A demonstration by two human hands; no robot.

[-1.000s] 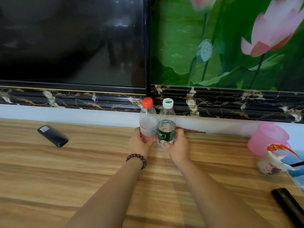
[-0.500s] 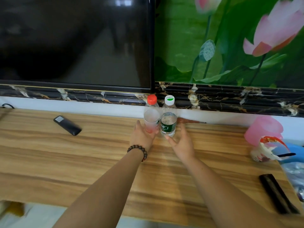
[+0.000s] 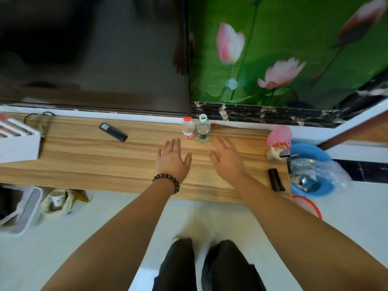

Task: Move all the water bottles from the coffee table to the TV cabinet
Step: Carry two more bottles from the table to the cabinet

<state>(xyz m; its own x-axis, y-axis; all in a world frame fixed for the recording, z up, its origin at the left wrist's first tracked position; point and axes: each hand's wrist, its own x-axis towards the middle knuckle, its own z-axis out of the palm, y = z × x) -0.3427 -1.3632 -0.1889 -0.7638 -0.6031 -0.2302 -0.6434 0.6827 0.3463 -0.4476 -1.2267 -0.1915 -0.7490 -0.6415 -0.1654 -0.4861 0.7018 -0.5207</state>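
Note:
Two small water bottles stand upright side by side at the back of the wooden TV cabinet (image 3: 94,160): a red-capped bottle (image 3: 188,129) on the left and a green-and-white-capped bottle (image 3: 203,129) on the right. My left hand (image 3: 172,159), with a bead bracelet on the wrist, hovers open in front of the red-capped bottle, a short way from it. To the right, my right hand (image 3: 227,159) is open too, just in front of the other bottle. Neither hand touches a bottle.
A black remote (image 3: 113,132) lies left of the bottles, a white box (image 3: 19,143) at the far left. A pink cup (image 3: 279,141), a black case (image 3: 276,180) and a blue basin with a plastic bag (image 3: 312,173) sit at the right end. The TV screen (image 3: 94,53) rises behind.
Both hands have let go of the two bottles and drawn back toward me with fingers spread. The bottles stay standing on the cabinet. The camera has pulled back and tilted down.

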